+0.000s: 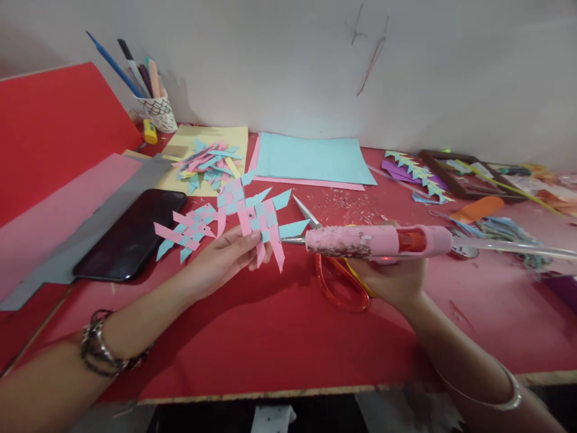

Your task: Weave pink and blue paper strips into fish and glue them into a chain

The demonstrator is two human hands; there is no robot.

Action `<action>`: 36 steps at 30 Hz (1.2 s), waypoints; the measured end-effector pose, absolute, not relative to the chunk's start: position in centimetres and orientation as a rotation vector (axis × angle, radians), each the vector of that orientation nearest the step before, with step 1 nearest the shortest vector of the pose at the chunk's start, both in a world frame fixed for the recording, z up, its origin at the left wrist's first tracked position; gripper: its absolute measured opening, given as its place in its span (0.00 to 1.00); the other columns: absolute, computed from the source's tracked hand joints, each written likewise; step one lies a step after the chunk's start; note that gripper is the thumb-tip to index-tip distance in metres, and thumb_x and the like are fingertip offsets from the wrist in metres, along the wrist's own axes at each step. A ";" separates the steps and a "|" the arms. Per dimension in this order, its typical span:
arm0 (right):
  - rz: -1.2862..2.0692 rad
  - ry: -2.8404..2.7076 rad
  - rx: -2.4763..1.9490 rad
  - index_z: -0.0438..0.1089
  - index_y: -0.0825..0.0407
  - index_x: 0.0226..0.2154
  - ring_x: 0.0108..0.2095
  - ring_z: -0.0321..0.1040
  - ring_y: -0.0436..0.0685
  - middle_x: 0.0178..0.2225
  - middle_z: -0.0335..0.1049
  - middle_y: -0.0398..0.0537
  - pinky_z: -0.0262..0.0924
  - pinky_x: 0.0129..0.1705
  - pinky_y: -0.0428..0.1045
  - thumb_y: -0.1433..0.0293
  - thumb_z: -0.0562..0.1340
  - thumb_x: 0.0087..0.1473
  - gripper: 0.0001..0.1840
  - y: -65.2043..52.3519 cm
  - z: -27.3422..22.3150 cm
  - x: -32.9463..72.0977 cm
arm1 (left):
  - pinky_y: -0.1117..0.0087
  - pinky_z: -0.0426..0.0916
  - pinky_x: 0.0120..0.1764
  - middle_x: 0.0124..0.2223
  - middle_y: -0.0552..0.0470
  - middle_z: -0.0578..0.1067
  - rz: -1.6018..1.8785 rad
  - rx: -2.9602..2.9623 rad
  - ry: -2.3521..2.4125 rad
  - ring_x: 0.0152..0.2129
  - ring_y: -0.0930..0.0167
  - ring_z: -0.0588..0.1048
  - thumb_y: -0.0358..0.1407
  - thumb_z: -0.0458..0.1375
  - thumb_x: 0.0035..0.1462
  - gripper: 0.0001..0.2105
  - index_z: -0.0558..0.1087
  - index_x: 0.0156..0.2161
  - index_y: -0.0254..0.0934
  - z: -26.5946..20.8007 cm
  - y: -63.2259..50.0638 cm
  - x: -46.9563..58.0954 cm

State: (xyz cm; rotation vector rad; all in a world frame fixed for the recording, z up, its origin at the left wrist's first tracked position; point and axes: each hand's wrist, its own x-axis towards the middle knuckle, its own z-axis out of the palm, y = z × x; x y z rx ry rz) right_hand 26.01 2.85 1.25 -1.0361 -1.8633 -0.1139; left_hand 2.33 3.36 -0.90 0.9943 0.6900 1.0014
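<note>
My left hand [228, 257] pinches a woven pink-and-blue paper fish [264, 218] by its lower edge, holding it just above the red table [270, 337]. My right hand [393, 278] grips a pink hot glue gun [374, 240] held level, with its metal nozzle pointing left and nearly touching the fish's right side. A clear glue stick [518, 248] sticks out of the gun's back. A second woven paper fish [187, 230] lies on the table just left of the held one.
Orange-handled scissors [336, 273] lie under the glue gun. A black phone [130, 236] rests at left on grey card. Blue and pink paper sheets [311, 159], a pile of woven pieces [210, 163], a pen cup [157, 111] and paper scraps at right crowd the back.
</note>
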 end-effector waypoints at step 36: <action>-0.044 -1.942 -0.996 0.57 0.49 0.22 0.13 0.59 0.45 0.14 0.61 0.34 0.55 0.14 0.41 0.71 0.64 0.40 0.11 2.5 1.4 26.2 | 0.75 0.60 0.23 0.19 0.56 0.68 1.022 0.991 0.702 0.17 0.77 0.63 0.40 0.59 0.49 0.12 0.68 0.20 0.37 -0.9 3.7 2.3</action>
